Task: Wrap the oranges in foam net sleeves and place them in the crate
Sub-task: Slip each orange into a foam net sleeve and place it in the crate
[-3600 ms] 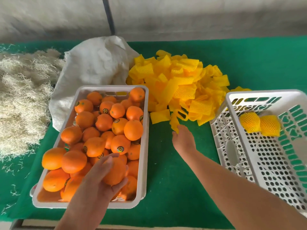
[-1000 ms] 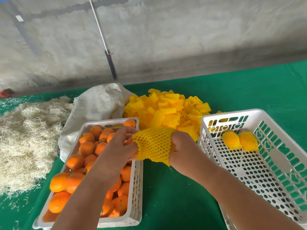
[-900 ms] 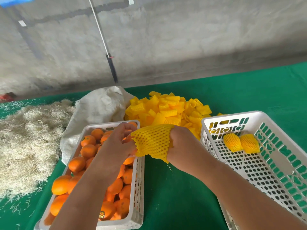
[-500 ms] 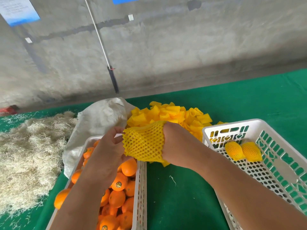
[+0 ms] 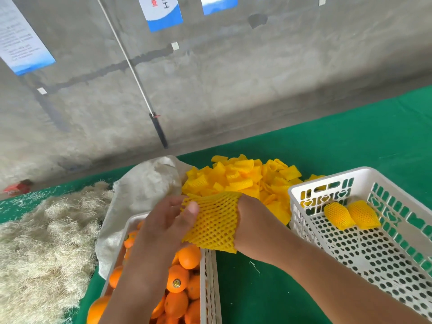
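A yellow foam net sleeve (image 5: 215,223) is stretched over the fingers of my right hand (image 5: 254,228), which are hidden inside it. My left hand (image 5: 163,228) pinches the sleeve's left edge, thumb on top of the net. No orange shows between the hands; whether one is inside the sleeve I cannot tell. Both hands hover over the right rim of a white tray (image 5: 208,288) full of loose oranges (image 5: 177,279). To the right stands the white perforated crate (image 5: 327,174) with two wrapped oranges (image 5: 339,216) side by side at its far end.
A heap of yellow net sleeves (image 5: 240,176) lies behind the hands on the green table cloth (image 5: 350,141). A white sack (image 5: 145,185) lies behind the tray, and a mass of pale straw (image 5: 39,242) covers the left side. A concrete wall stands behind.
My left hand took an orange from the tray and my right hand took a sleeve from the heap. Both came together, and the sleeve has slid further over my right hand.
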